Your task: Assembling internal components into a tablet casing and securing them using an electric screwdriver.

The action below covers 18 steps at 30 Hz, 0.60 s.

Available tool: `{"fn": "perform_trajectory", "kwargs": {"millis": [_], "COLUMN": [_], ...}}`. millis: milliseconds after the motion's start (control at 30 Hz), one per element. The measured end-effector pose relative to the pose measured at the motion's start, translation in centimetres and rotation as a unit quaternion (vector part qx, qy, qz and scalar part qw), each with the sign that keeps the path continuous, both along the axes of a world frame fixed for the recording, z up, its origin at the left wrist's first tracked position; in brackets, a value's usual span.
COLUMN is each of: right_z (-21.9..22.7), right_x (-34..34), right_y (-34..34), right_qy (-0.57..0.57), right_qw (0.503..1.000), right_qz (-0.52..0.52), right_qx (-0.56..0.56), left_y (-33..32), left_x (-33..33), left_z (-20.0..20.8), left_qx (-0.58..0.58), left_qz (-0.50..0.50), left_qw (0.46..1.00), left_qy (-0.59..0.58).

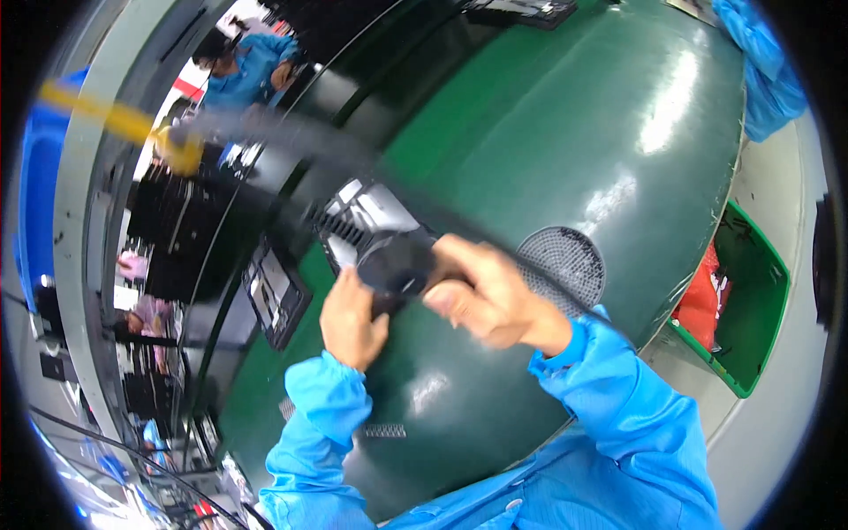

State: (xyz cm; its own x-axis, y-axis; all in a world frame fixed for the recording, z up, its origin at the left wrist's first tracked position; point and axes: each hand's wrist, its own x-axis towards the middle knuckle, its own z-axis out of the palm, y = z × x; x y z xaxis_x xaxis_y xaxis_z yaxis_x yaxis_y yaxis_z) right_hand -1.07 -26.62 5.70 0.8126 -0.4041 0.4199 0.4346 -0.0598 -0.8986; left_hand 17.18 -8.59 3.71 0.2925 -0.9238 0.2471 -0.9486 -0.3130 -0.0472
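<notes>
My right hand [481, 291] is closed around a black round-ended tool [395, 262], blurred by motion. The tool's dark end sits over the lower part of a black panel with silver-grey parts [371, 210]. At the panel's near left edge my left hand [349, 322] is closed, with its fingertips against the edge; the tool hides part of this grip. Both hands come out of blue sleeves. A second black panel with light parts [274, 296] lies to the left of my left hand.
A round perforated black disc [563, 265] lies on the green table [495, 397], right of my hands. A small strip of parts [386, 431] is near me. A green bin [767, 300] with red bagging stands off the right edge. Co-workers [243, 75] are across the line.
</notes>
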Motion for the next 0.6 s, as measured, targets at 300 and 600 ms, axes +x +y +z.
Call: {"fn": "perform_trajectory", "kwargs": {"millis": [300, 600], "right_z": [0.5, 0.2], "right_x": [0.5, -0.3], "right_y": [1.4, 1.6], "right_qy": [-0.029, 0.031], "right_qw": [0.994, 0.992], "right_qz": [-0.033, -0.103], "right_qx": [0.102, -0.070], "left_y": [8.7, 19.5], "left_x": [-14.0, -9.5], "left_z": [1.8, 1.6], "left_qx": [0.030, -0.078], "left_qz": [-0.008, 0.140], "left_qw": [0.995, 0.962], "left_qy": [0.099, 0.221]}}
